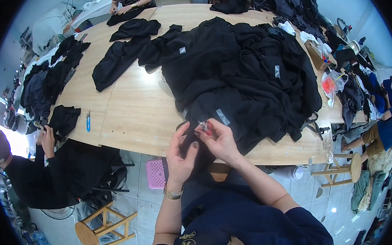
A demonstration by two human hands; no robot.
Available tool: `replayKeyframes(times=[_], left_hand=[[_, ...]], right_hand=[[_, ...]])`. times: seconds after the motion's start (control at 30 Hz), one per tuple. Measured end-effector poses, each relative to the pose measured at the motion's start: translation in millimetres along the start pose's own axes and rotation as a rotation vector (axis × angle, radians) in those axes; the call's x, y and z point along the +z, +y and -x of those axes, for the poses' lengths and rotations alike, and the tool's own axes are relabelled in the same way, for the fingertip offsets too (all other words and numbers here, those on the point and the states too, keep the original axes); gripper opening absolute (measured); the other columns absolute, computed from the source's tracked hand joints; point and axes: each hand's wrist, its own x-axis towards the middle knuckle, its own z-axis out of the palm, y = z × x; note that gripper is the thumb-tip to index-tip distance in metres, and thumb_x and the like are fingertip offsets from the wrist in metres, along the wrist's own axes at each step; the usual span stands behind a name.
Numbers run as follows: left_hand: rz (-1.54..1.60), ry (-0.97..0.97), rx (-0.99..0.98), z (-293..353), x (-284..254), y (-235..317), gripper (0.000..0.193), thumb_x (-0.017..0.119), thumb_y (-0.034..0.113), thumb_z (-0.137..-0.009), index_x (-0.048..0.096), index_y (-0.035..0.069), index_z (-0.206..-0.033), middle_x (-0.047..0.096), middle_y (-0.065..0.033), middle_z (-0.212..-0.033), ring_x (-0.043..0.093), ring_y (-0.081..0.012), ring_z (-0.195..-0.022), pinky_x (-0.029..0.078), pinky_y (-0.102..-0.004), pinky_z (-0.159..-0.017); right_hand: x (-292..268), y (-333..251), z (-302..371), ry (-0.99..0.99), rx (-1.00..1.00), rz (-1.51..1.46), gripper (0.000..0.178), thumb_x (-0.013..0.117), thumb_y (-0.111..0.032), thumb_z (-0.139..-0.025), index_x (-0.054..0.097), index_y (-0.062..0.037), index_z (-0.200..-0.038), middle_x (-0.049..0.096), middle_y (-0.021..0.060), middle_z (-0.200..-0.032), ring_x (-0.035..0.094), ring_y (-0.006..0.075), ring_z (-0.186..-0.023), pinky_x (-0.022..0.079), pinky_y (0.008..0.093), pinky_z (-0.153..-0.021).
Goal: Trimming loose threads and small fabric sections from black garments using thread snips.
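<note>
My right hand is closed round a small red-handled tool with a short metal tip. Its exact kind is hard to make out, as my fingers cover most of it. Just to the left, my left hand has its thumb and fingers curved apart, with nothing visible between them. Both hands are over the near edge of a heap of black garments. Dark cloth hangs below and behind my fingers. A silvery label lies on the cloth just beyond my right hand.
The heap covers much of a pale wooden table. Blue thread snips lie at left, near a co-worker's hands. Two other people handle black cloth across the table. Wooden stools and a pink perforated stool stand below.
</note>
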Motion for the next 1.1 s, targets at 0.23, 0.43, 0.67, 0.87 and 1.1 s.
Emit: replayKeyframes(times=[0.23, 0.43, 0.67, 0.87, 1.1], left_hand=[[-0.370, 0.099, 0.103, -5, 6, -10, 0.028, 0.066, 0.000, -0.074, 0.065, 0.003, -0.102, 0.066, -0.0125, -0.086, 0.064, -0.0242, -0.078, 0.048, -0.0288, -0.069], [-0.316, 0.237, 0.099, -6, 6, -17, 0.025, 0.066, -0.003, -0.073, 0.065, 0.002, -0.097, 0.066, -0.0110, -0.089, 0.064, -0.0215, -0.081, 0.048, -0.0287, -0.072], [-0.311, 0.345, 0.129, -4, 11, -14, 0.021, 0.066, -0.006, -0.072, 0.064, 0.000, -0.091, 0.066, -0.0094, -0.086, 0.064, -0.0183, -0.079, 0.049, -0.0274, -0.071], [-0.252, 0.361, 0.126, -3, 13, -15, 0.019, 0.067, -0.006, -0.072, 0.064, 0.000, -0.090, 0.065, -0.0085, -0.084, 0.063, -0.0155, -0.077, 0.048, -0.0259, -0.068], [-0.318, 0.370, 0.176, -2, 14, -17, 0.019, 0.068, -0.006, -0.071, 0.064, 0.000, -0.089, 0.065, -0.0080, -0.082, 0.062, -0.0164, -0.073, 0.048, -0.0261, -0.066]], right_hand=[[-5, -5, 3, 0.154, 0.227, -0.556, 0.008, 0.058, -0.011, -0.090, 0.055, -0.0038, -0.088, 0.046, -0.0091, -0.068, 0.034, -0.0027, -0.057, 0.025, 0.0144, -0.049], [-11, 2, 14, 0.109, 0.087, -0.261, 0.014, 0.051, -0.019, -0.094, 0.052, -0.0058, -0.090, 0.043, -0.0068, -0.063, 0.033, -0.0003, -0.046, 0.024, 0.0161, -0.042], [-12, -5, 27, -0.020, 0.049, 0.345, 0.030, 0.060, -0.028, -0.087, 0.051, -0.0012, -0.078, 0.048, 0.0088, -0.052, 0.048, 0.0196, -0.045, 0.037, 0.0312, -0.045], [-9, 1, 27, -0.028, -0.132, 0.615, 0.034, 0.056, -0.035, -0.088, 0.050, -0.0035, -0.076, 0.054, 0.0133, -0.054, 0.057, 0.0318, -0.051, 0.042, 0.0372, -0.044], [-8, -2, 26, -0.017, -0.186, 0.761, 0.029, 0.061, -0.030, -0.085, 0.051, -0.0044, -0.075, 0.056, 0.0110, -0.056, 0.058, 0.0281, -0.050, 0.044, 0.0339, -0.045]])
